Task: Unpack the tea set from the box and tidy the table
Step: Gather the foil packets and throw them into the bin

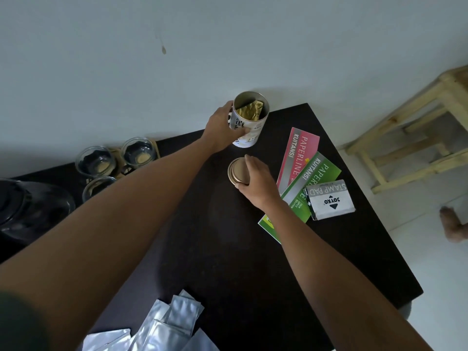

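A white tea canister (250, 117) stands open at the far edge of the dark table (222, 249), with a gold foil packet (252, 111) inside it. My left hand (222, 130) grips its side. In front of it the round gold lid (238, 171) lies flat on the table. My right hand (258, 183) holds the lid with fingers curled over its right rim. Three glass cups (138, 153) stand on wooden coasters at the far left, next to a dark glass teapot (27, 209).
Pink and green receipt books (301, 153) and a grey stamp pad box (329, 198) lie at the right of the table. Several silver foil pouches (162, 325) lie at the near edge. A wooden stool (417, 130) stands on the floor to the right.
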